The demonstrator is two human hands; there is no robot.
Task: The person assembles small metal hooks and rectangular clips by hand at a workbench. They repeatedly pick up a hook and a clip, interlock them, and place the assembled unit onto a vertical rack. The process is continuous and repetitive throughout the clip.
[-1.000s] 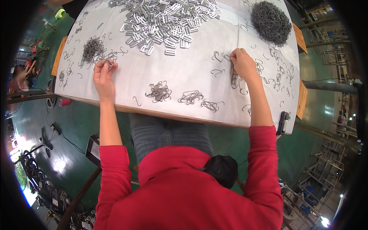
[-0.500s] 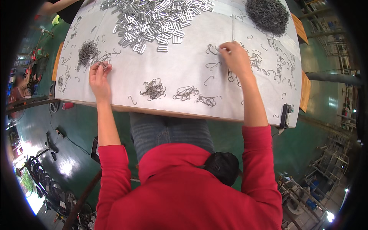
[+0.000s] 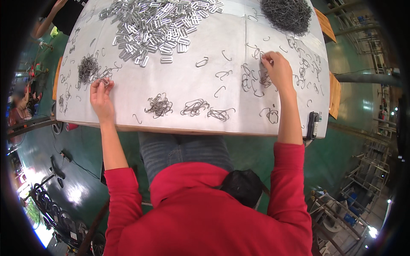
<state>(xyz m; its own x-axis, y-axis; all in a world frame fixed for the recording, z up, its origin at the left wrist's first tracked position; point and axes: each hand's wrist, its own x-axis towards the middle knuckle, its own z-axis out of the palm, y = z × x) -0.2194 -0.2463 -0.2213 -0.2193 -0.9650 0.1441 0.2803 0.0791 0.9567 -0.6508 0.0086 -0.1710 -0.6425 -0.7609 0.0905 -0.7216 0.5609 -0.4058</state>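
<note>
My left hand (image 3: 101,94) is raised at the table's left side, fingertips pinched on a small grey metal piece (image 3: 104,81) whose shape is mostly hidden. Beside it lies a dark tangle of wire hooks (image 3: 88,69). My right hand (image 3: 277,71) is at the table's right side, thumb and finger pressed together over a loose cluster of wire hooks (image 3: 249,81). Whatever lies between those fingertips is too small to make out. Between my hands lie a few separate hooks (image 3: 202,62). Closer to me are three small hook piles, the leftmost pile (image 3: 159,106) being the densest.
A heap of flat silver slotted buckles (image 3: 153,30) covers the far middle of the white-covered table (image 3: 179,81). A big tangle of dark hooks (image 3: 287,16) sits far right. A black-and-grey device (image 3: 313,125) lies at the near right corner. Another person's arm (image 3: 49,19) shows at far left.
My right hand has moved right, from the separate hooks to the cluster. A hook now lies apart, left of the others. My left hand keeps its pinch; the whole view has shifted slightly.
</note>
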